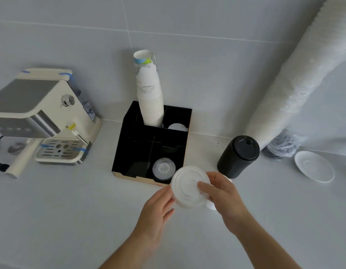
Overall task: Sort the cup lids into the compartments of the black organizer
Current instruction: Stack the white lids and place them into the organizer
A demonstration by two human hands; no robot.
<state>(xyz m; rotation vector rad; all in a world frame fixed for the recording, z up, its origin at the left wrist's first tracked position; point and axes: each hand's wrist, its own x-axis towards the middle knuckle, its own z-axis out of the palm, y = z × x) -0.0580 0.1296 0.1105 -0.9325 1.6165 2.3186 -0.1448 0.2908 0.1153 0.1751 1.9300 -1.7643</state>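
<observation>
Both hands are holding one white plastic lid (190, 186), a round ridged disc, just in front of the black organizer's (119, 152) near right corner. The right hand (224, 195) is pinching the lid's right edge with its thumb on top; the left hand (158, 206) is touching the left rim with loosely curled fingers. Clear plastic lids (163, 168) are sitting in the organizer's front right compartment, and a flat white lid (177, 126) is lying in the back right one. A tilted stack of paper cups (149, 94) is rising from a back compartment. A matte black cylinder of stacked lids (238, 157) is standing to the organizer's right.
</observation>
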